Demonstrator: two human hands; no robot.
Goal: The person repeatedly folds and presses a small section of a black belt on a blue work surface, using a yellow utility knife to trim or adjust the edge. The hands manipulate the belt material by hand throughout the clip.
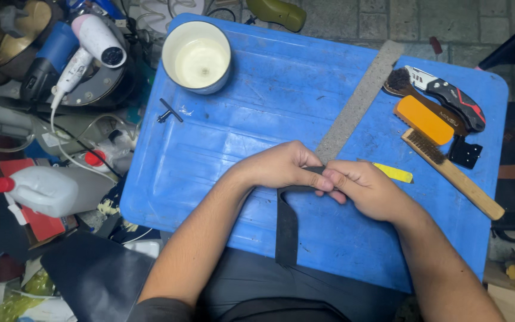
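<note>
A blue plastic board (257,101) filled most of the view, lying across the person's lap. Left of it, in the clutter, lay a white jug (49,189) on its side with a red cap, resting against a red package with a white label (34,220), and above that a white hair dryer (87,50).

On the board, a long grey metal ruler (359,98) ran slantwise from the far edge down toward the hands. A white cup with pale liquid (198,56) stood at the far left corner. At the right edge lay a wooden wire brush (454,173), an orange block (422,119), a black and red folding knife (451,95) and a small black clip (465,152). A yellow strip (393,173) lay just beside the right hand.

The left hand (281,167) and right hand (368,188) met near the middle of the board, both closed on the top end of a black strap (286,229), pinched between fingers and thumbs. The strap hung down over the board's near edge onto the lap.
</note>
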